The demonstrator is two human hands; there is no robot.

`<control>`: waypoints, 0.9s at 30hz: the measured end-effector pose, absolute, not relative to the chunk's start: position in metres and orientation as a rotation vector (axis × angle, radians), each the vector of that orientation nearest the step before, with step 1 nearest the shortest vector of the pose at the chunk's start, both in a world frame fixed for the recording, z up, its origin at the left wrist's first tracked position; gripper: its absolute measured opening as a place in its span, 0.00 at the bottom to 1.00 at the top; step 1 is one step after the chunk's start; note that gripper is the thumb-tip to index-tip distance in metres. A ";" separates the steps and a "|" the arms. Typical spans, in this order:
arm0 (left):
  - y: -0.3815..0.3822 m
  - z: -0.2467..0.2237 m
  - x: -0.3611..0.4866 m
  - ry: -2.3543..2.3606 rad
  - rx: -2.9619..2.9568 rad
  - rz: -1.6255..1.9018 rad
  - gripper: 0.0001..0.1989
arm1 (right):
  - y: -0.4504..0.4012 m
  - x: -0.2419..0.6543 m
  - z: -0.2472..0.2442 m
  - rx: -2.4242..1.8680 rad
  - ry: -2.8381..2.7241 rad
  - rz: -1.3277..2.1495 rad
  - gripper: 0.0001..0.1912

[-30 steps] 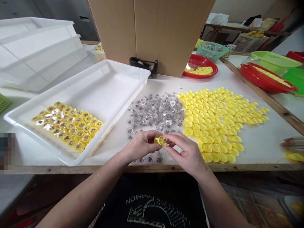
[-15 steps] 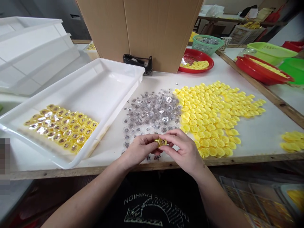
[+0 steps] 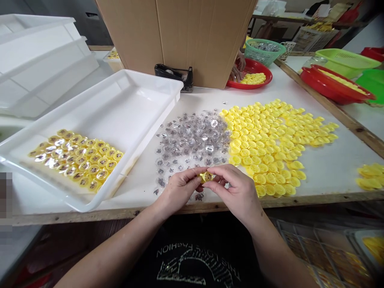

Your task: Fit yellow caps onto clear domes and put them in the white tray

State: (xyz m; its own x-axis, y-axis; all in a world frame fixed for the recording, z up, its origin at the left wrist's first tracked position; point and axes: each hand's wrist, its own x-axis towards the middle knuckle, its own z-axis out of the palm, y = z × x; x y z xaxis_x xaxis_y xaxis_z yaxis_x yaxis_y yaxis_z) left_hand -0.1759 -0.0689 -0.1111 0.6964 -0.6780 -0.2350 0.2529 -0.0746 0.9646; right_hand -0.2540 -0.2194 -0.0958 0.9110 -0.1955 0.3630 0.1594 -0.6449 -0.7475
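Between the fingertips of both hands is a small round yellow plastic piece [image 3: 207,176] with a clear cover and a dark printed figure. My left hand [image 3: 182,187] pinches its left side, and my right hand [image 3: 234,186] pinches its right side. Just beyond my hands lie many clear domed discs [image 3: 192,138] with dark prints. To their right spreads a large group of yellow cup-like pieces [image 3: 267,148]. At left, a white tray [image 3: 144,96] holds rows of covered yellow pieces [image 3: 81,158] like the one in my fingers.
A black tape dispenser [image 3: 175,77] stands before a tall cardboard box [image 3: 180,40]. Another person's hands [image 3: 238,68] reach into a red basin [image 3: 261,83] behind it. A green basket [image 3: 265,51], a second red basin [image 3: 333,86] and stacked white bins [image 3: 42,72] surround the table.
The yellow piece has turned slightly in my fingers, its printed face now more toward me. Another person's hands have appeared at the red basin behind the cardboard box.
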 end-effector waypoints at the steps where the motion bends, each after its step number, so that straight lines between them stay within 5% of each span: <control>1: -0.069 -0.111 -0.177 -0.385 1.474 -0.783 0.16 | -0.219 -0.254 -0.097 -2.201 0.049 -0.525 0.12; 6: -0.070 -0.110 -0.179 -0.384 1.442 -0.769 0.22 | -0.217 -0.253 -0.097 -2.213 0.038 -0.559 0.16; 27: -0.071 -0.114 -0.178 -0.151 1.127 -0.999 0.17 | -0.225 -0.257 -0.095 -2.172 -0.155 -0.426 0.14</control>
